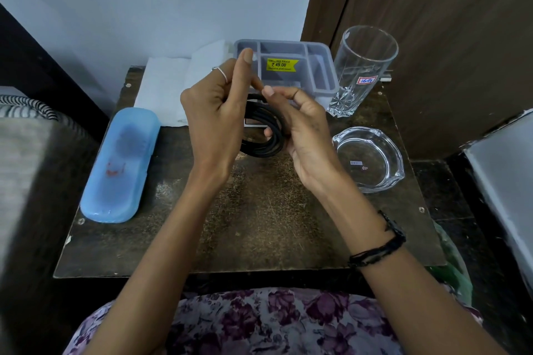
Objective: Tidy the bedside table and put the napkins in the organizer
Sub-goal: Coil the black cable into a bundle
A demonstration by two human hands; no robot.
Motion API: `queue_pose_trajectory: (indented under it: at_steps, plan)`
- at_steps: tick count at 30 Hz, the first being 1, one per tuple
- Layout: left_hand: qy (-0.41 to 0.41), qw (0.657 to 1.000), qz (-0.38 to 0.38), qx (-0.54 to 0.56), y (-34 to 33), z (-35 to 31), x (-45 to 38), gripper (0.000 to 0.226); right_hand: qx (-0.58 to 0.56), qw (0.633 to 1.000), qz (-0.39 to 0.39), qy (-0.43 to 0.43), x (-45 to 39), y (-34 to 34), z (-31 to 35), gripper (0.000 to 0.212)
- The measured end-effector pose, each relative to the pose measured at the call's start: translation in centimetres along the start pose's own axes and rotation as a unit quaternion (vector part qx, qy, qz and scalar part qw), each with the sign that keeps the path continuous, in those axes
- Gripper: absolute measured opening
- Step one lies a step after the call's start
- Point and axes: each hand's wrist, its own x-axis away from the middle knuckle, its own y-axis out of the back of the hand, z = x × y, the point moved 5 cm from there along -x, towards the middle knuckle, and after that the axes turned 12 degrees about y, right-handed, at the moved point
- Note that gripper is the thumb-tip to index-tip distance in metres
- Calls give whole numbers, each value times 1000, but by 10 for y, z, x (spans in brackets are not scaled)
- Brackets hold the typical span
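Right now I am holding a coiled black cable point(264, 130) up over the desk point(259, 225), my left hand point(213, 112) and my right hand point(300, 127) both curling their fingers round its loops. Behind my hands, the white napkins point(170, 89) are lying at the back of the desk, just left of the grey organizer point(320, 72), with a blue case point(121, 164) sitting nearer on the left.

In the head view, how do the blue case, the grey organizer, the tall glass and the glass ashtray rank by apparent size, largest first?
1. blue case
2. grey organizer, partly hidden by the hands
3. tall glass and glass ashtray: look alike, not ranked

The case lies nearer the camera, so true sizes stay unsure.
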Motion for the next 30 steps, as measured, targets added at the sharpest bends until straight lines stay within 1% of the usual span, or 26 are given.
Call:
queue_pose_trajectory:
  at_steps: [4, 8, 10, 12, 15, 16, 19, 20, 22, 23, 26, 30]
  plan:
    - [3, 999, -24, 22, 4, 1, -4, 50, 66, 997, 39, 17, 4, -3, 3, 14]
    - [9, 998, -58, 22, 13, 4, -13, 53, 71, 993, 86, 32, 4, -7, 1, 22]
    - [30, 997, -68, 31, 17, 7, -17, 53, 72, 991, 111, 33, 4, -11, -1, 22]
    - [50, 996, -70, 33, 18, 9, -19, 52, 87, 986, 134, 40, 4, -15, -2, 18]
    - [66, 995, -65, 31, 15, 12, -18, 52, 108, 983, 133, 65, 3, -17, -7, 7]
    - [69, 995, -60, 31, 14, 13, -17, 52, 114, 982, 127, 77, 2, -17, -8, 7]
    - [80, 995, -34, 42, 10, 13, -17, 52, 131, 980, 106, 107, 0, -14, -8, 20]
    - [83, 995, -28, 42, 9, 13, -16, 51, 132, 979, 106, 110, 0, -13, -7, 18]
    - [91, 995, -20, 35, 6, 12, -15, 50, 119, 981, 112, 101, 0, -12, -7, 11]
    - [93, 995, -17, 31, 5, 12, -14, 50, 107, 983, 118, 92, 1, -11, -7, 11]
    - [91, 996, -8, 9, 4, 11, -13, 49, 73, 986, 136, 57, 2, -14, -8, 18]
    - [85, 996, -4, -14, 6, 13, -16, 49, 3, 992, 128, 9, 2, -11, -10, 24]
